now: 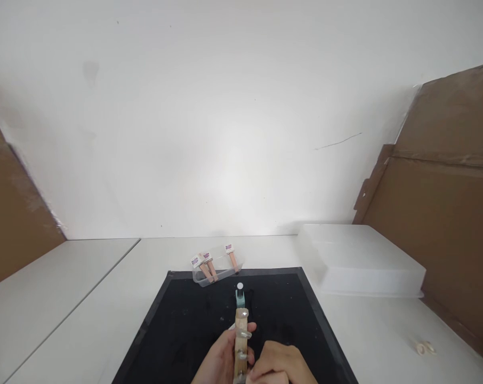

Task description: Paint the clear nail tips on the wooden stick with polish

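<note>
A narrow light wooden bar [241, 326] points away from me at the bottom middle, with several shiny, clear or silvery pieces spaced along its top. My left hand [222, 356] is wrapped around the bar from the left, its fingertips showing on the right side. My right hand [280, 364] is closed at the near end of the bar, fingers bent together. Whatever it pinches is hidden. Just beyond the bar's far end is a small teal object [240, 300] with a dark neck and a round white top. A white edge shows beside my left hand.
The black mat [201, 314] lies on the white table [93, 298]. At its far edge sits a clear plastic tray [221, 274] with several pinkish labelled sticks. A white box-shaped cover [365, 261] stands at right, small beige rings [424, 348] nearer. Cardboard panels flank both sides.
</note>
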The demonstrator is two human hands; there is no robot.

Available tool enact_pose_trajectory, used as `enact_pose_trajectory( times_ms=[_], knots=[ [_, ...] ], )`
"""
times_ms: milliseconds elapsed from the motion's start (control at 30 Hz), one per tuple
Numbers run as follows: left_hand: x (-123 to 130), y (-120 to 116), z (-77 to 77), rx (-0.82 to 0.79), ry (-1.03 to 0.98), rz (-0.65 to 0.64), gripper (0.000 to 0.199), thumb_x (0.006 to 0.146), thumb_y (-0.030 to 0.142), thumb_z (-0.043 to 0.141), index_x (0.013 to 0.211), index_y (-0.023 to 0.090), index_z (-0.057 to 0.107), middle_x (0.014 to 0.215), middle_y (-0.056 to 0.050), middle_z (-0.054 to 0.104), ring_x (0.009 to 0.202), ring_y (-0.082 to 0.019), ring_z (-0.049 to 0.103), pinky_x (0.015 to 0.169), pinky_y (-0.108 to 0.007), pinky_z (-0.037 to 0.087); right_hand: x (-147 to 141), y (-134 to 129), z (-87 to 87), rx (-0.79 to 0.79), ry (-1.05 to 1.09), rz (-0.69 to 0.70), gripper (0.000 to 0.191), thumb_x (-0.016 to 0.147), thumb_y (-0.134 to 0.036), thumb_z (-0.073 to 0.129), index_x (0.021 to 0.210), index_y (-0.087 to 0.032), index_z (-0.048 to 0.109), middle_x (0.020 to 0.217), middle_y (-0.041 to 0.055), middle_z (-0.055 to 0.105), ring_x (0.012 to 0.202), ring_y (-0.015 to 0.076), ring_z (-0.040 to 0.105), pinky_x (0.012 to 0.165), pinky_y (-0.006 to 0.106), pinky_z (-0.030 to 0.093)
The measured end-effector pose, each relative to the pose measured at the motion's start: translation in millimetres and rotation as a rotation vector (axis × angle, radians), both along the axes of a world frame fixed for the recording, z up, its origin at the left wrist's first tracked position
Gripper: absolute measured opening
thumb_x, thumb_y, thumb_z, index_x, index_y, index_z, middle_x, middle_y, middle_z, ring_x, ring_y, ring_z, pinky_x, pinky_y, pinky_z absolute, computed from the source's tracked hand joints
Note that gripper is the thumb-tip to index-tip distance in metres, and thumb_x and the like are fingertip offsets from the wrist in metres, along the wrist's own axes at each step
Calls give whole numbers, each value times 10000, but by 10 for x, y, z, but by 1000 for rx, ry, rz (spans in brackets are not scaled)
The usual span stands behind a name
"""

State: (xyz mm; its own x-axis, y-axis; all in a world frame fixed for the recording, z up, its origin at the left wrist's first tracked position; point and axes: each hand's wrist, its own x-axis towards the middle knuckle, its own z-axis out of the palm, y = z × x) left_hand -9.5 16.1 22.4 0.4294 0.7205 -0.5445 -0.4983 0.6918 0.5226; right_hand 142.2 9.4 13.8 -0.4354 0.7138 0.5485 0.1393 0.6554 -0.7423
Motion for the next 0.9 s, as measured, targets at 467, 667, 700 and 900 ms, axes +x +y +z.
enact_pose_trajectory(
  times_ms=[467,667,700,900],
  knots=[
    [6,-18,31,-23,49,-29,443,782,424,399,1134,163,457,522,25,502,445,-104,432,500,-224,310,7,-25,-6,-50,-88,-106,112,697,-137,546,636,-170,634,575,22,604,504,129,558,503,198,422],
    [9,-11,32,-21,59,-19,425,777,401,407,1138,183,455,541,31,497,453,-96,430,507,-231,350,26,-13,15,-62,-117,-150,162,615,-42,495,579,-173,583,558,4,578,469,120,556,466,186,400],
    [7,-12,29,-15,56,-22,421,771,401,417,1129,183,463,545,32,495,453,-94,430,507,-231,355,30,-15,16,-59,-119,-162,164,612,-37,492,572,-174,574,550,0,572,461,118,549,461,188,395],
    [-3,-28,28,17,65,-27,445,749,446,451,1116,198,482,571,30,508,452,-88,437,504,-233,383,45,-49,77,-150,-12,-183,176,638,-24,501,572,-173,569,551,0,586,434,112,531,460,196,397]
  ],
)
